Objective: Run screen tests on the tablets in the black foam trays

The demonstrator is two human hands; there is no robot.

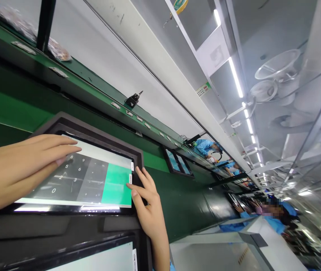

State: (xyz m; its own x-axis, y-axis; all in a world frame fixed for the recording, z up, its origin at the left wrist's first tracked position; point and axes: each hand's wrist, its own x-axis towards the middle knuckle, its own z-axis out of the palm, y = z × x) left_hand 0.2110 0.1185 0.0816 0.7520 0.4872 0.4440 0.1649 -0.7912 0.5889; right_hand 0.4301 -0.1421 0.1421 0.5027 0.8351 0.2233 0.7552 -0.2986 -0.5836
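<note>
Bright ceiling tube lights (235,77) flare white; the tilted wide-angle view bends edges, the distant workers soft.

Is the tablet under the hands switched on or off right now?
On. The tablet screen is lit, showing a number keypad and a green panel; the left hand lies across the keypad, the right hand touches its edge.

A green conveyor (177,195) runs far right past workers in blue (205,146). Strip lights (235,77) and fans (279,66) hang overhead.
</note>
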